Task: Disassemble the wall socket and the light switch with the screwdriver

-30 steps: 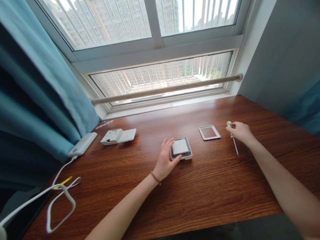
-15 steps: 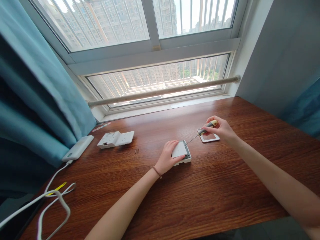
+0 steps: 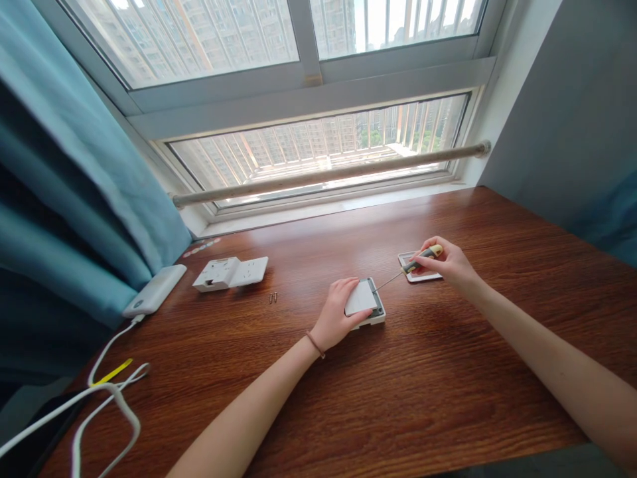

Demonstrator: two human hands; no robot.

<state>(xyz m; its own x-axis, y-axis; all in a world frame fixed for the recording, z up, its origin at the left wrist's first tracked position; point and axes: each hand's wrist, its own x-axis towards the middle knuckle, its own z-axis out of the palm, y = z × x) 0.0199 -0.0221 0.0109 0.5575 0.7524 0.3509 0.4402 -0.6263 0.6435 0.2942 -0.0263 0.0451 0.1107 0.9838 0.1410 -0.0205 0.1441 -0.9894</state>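
Note:
On the table lies a white wall switch (image 3: 361,299) with a grey inner rim. My left hand (image 3: 338,315) grips it, thumb along the near side and fingers over the far side. A screwdriver (image 3: 421,260) with a grey and pale yellow handle is held in my right hand (image 3: 448,265). Its thin shaft slants down to the left, and the tip meets the right part of the switch, at the edge of the white rocker. Beneath the screwdriver handle and my right fingers rests a white square frame (image 3: 419,277), partly covered by them.
Two small screws (image 3: 273,298) lie left of the switch. Farther left sit a white hinged socket box (image 3: 231,273) and a white power bank (image 3: 155,292) with a white cable (image 3: 112,342). A blue curtain (image 3: 99,153) hangs at the left; a window with a rail (image 3: 328,176) borders the far edge.
The view has shifted slightly. My right hand and the screwdriver handle have moved a little to the right, the tip still at the switch. My left hand keeps its grip.

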